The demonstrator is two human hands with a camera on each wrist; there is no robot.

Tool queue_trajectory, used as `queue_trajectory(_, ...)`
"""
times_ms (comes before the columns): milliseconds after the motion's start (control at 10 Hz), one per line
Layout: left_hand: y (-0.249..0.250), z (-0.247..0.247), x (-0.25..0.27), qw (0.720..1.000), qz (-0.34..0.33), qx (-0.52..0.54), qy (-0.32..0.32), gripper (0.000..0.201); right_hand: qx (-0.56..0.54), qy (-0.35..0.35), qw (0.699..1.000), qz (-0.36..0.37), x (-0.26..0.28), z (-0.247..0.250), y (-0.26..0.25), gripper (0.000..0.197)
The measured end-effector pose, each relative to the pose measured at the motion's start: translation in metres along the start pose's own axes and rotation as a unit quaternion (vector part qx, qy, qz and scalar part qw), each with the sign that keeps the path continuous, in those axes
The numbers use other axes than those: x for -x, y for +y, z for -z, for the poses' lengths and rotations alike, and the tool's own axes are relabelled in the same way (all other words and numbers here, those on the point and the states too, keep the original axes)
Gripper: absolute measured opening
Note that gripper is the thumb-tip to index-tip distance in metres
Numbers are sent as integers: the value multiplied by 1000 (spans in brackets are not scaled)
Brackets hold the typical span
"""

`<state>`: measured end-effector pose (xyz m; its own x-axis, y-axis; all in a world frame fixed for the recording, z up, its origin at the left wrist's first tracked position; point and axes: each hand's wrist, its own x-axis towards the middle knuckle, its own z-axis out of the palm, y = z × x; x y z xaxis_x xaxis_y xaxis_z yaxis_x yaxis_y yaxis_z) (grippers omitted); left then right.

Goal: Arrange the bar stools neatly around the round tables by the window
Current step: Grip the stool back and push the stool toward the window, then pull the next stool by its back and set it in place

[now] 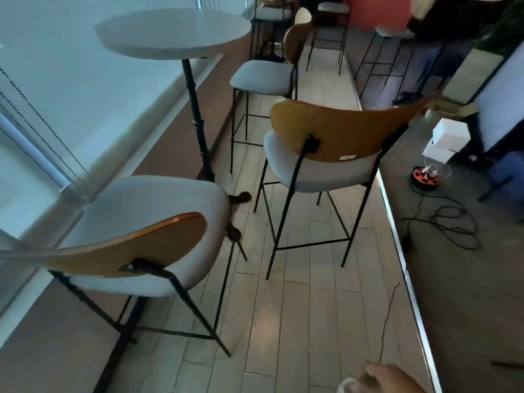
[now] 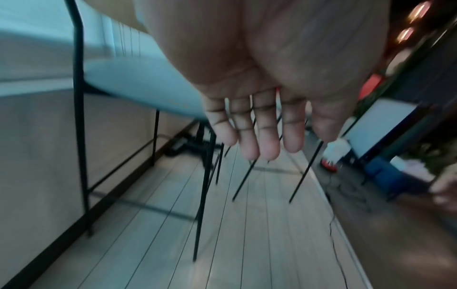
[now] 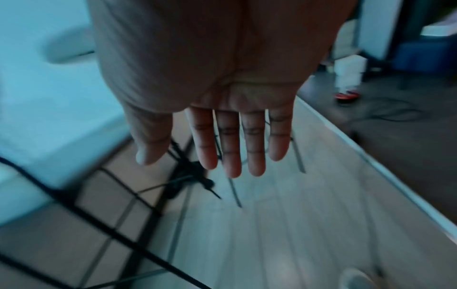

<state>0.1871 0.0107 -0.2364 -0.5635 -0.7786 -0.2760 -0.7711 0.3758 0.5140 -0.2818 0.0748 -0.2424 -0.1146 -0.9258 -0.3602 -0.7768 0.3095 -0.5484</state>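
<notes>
A round white table (image 1: 170,32) on a black post stands by the window. Three bar stools with pale seats and wooden backs surround it: the nearest (image 1: 147,222) at lower left, one (image 1: 334,129) in the middle with its back to me, and one (image 1: 261,76) beyond the table. My left hand (image 2: 291,140) hangs with straight fingers and holds nothing, beside the nearest stool's seat (image 2: 138,91). My right hand (image 3: 188,156) is also flat and empty above the floor, and shows at the bottom edge of the head view (image 1: 382,378). Neither hand touches a stool.
The window and its blind cords (image 1: 42,80) run along the left. A metal floor strip (image 1: 397,222) edges the pale planks. Past it lie black cables (image 1: 448,225), a red cable reel (image 1: 425,178) and white boxes (image 1: 448,140). More stools (image 1: 331,12) stand at the back.
</notes>
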Motion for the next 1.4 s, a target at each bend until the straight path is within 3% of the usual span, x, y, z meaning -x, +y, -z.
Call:
queue_trajectory(100, 15, -24, -82, 999, 39, -1, 19, 64, 47, 48, 998, 0, -13, -5, 71, 87)
queue_trajectory(200, 62, -6, -155, 999, 15, -9, -39, 69, 52, 10, 998, 26, -34, 69, 111, 84)
queue_trajectory(300, 173, 68, -227, 992, 122, 34, -20, 73, -69, 9, 989, -133, -72, 192, 81, 84)
queue_trajectory(400, 242, 119, -303, 989, 75, 11, 130, 85, -23, 121, 992, -13, -132, 286, 35, 59)
queue_trajectory(500, 296, 185, -387, 968, 33, -38, 246, 77, 36, 220, 970, 100, -210, 374, -11, 70)
queue_trajectory(600, 321, 247, -462, 947, 18, -94, 308, 72, 67, 288, 943, 152, -293, 433, -47, 79)
queue_trajectory(700, 331, 285, -520, 946, 56, -174, 267, 85, 146, 252, 947, 138, -353, 466, -74, 78)
queue_trajectory(800, 333, 303, -559, 956, 124, -208, 166, 96, 240, 145, 956, 83, -390, 468, -79, 86)
queue_trajectory(900, 330, 302, -583, 956, 131, -230, 128, 100, 305, 155, 935, 87, -411, 466, -74, 88)
queue_trajectory(1100, 327, 291, -598, 948, 122, -244, 165, 97, 334, 154, 911, 188, -434, 470, -57, 95)
queue_trajectory(1400, 374, 265, -614, 930, 193, -229, 212, 87, 325, 140, 878, 322, -463, 510, -20, 94)
